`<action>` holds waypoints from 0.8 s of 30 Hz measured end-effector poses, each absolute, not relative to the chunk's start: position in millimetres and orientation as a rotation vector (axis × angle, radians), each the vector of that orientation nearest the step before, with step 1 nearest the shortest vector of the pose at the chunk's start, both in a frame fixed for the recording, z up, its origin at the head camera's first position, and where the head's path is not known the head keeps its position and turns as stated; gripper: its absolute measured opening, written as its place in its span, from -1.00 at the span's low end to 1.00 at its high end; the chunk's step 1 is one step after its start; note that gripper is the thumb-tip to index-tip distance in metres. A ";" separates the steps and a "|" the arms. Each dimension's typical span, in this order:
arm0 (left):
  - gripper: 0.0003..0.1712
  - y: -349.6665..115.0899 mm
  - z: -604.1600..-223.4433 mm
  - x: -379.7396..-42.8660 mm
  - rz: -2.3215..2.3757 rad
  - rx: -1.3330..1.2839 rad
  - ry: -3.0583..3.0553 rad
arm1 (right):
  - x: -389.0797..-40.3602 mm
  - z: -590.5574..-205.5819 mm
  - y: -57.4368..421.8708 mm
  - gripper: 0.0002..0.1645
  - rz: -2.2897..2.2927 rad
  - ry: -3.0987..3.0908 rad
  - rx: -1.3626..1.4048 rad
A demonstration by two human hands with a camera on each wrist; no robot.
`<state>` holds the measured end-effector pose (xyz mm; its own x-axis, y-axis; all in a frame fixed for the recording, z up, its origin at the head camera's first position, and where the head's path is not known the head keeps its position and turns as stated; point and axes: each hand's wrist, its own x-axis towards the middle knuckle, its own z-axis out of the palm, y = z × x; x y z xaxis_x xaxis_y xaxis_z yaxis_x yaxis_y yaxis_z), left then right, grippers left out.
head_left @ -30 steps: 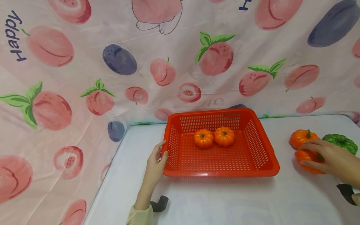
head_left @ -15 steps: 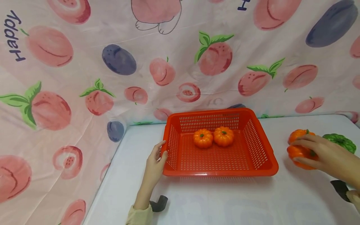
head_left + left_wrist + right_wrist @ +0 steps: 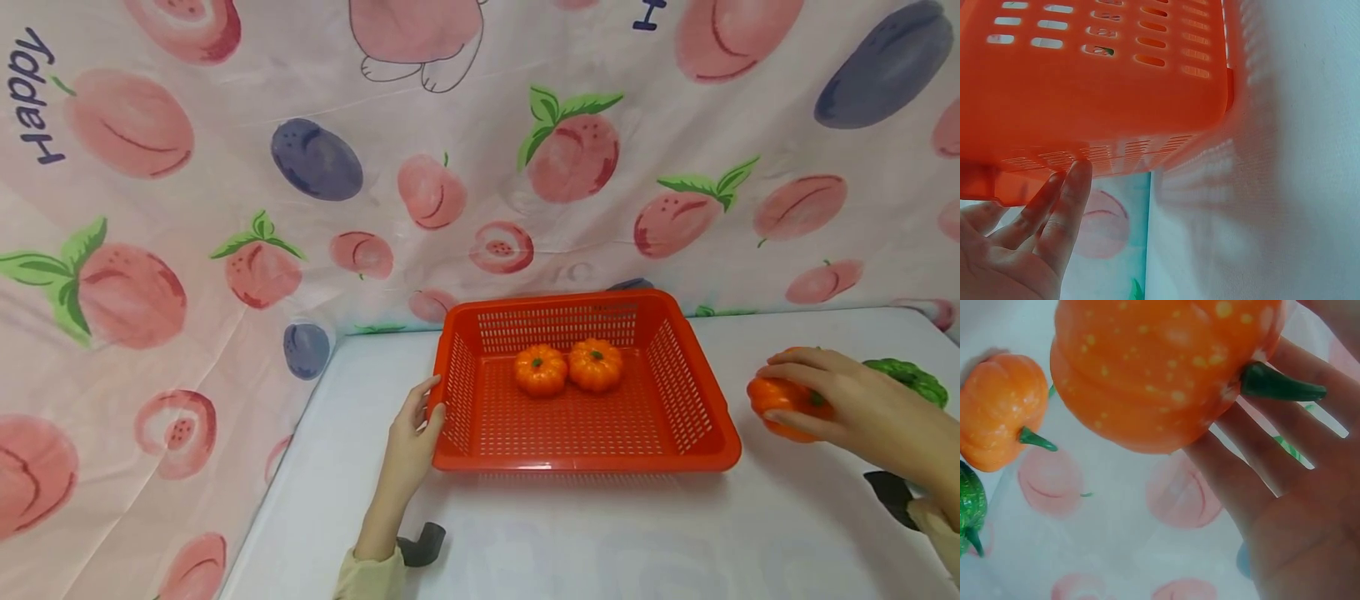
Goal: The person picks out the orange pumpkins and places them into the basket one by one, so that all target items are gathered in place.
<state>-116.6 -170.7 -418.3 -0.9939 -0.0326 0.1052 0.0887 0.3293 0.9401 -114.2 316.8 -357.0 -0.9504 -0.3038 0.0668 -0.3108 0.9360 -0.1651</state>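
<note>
My left hand [image 3: 408, 437] holds the left rim of a red plastic basket [image 3: 577, 463], and in the left wrist view its fingers [image 3: 1069, 209] lie against the basket's outer wall. Two small orange pumpkins [image 3: 540, 370] sit side by side inside. Right of the basket, my right hand [image 3: 847, 396] grips another orange pumpkin [image 3: 783, 404] between thumb and fingers. The right wrist view shows this pumpkin [image 3: 1160, 369] close up, its green stem pointing towards the palm.
One more orange pumpkin [image 3: 1004, 412] stands on the white table [image 3: 600, 542], mostly hidden behind the right hand in the head view. A green pumpkin [image 3: 907, 379] is beyond that hand. A fruit-printed cloth [image 3: 465, 108] hangs behind the table.
My right hand has moved left, carrying the orange pumpkin away from the green one and nearer the basket. The left hand and the basket have stayed in place.
</note>
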 end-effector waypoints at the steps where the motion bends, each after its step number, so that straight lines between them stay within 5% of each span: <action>1: -0.49 -170.8 -418.7 -116.7 -1.760 -0.050 -2.476 | -114.0 -356.2 315.5 -0.37 0.273 -3.049 0.487; 24: -0.49 -170.5 -418.5 -117.7 -1.722 -0.059 -2.483 | -115.1 -336.5 289.0 -0.43 0.329 -2.905 0.638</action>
